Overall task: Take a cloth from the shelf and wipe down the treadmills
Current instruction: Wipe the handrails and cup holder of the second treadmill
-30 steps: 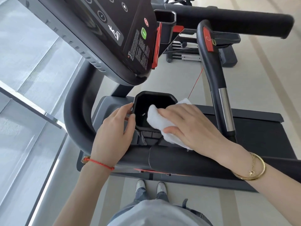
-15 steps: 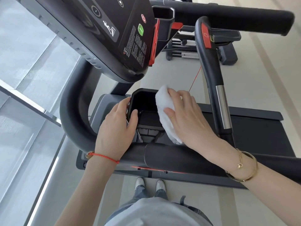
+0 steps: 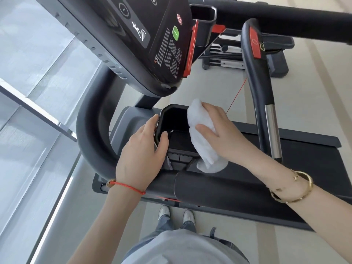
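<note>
White fluffy cloth (image 3: pixel 202 138) gripped by right hand (image 3: pixel 221 134); left hand (image 3: pixel 141 159) fingers clasp the angular black cup holder (image 3: pixel 171 115).

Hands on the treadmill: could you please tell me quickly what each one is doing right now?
Left hand: grips the rim of the black cup holder.
Right hand: holds the white cloth against the holder's right side.

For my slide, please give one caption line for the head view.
Right hand presses a white cloth on the treadmill's black cup holder; left hand grips its rim.
</note>
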